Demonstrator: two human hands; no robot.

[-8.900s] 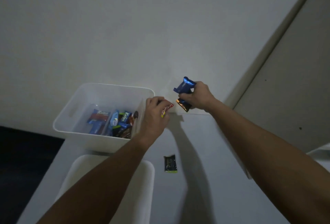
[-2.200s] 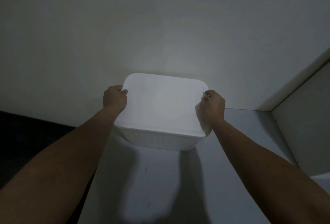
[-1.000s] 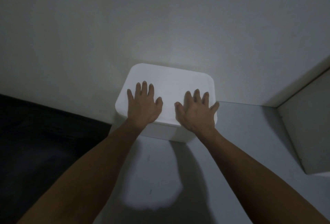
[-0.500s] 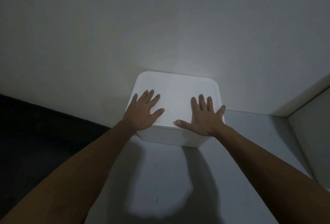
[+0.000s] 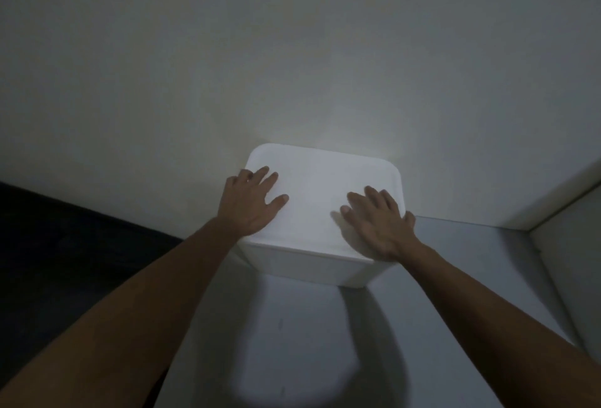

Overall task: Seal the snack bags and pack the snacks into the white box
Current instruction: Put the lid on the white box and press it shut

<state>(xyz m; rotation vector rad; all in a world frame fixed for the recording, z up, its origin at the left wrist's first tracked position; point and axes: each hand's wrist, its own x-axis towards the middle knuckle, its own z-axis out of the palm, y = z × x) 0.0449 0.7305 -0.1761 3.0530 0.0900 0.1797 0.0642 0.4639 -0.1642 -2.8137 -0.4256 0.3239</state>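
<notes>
The white box (image 5: 305, 266) stands on the grey table against the wall, with its white lid (image 5: 318, 193) on top. My left hand (image 5: 250, 204) lies flat on the lid's left side, fingers straight and spread. My right hand (image 5: 377, 222) rests flat on the lid's right side, fingers pointing up and left. The lid hides the snacks inside; none are in view.
The grey table (image 5: 292, 342) runs from the box toward me. A pale wall (image 5: 292, 66) rises right behind the box. A white panel (image 5: 569, 261) stands along the table's right side. Dark floor (image 5: 65, 238) lies beyond the table's left edge.
Earlier I held snacks by the uncovered box, then gripped the lid's sides. In the last second both hands have stayed flat on the lid, shifting slightly outward.
</notes>
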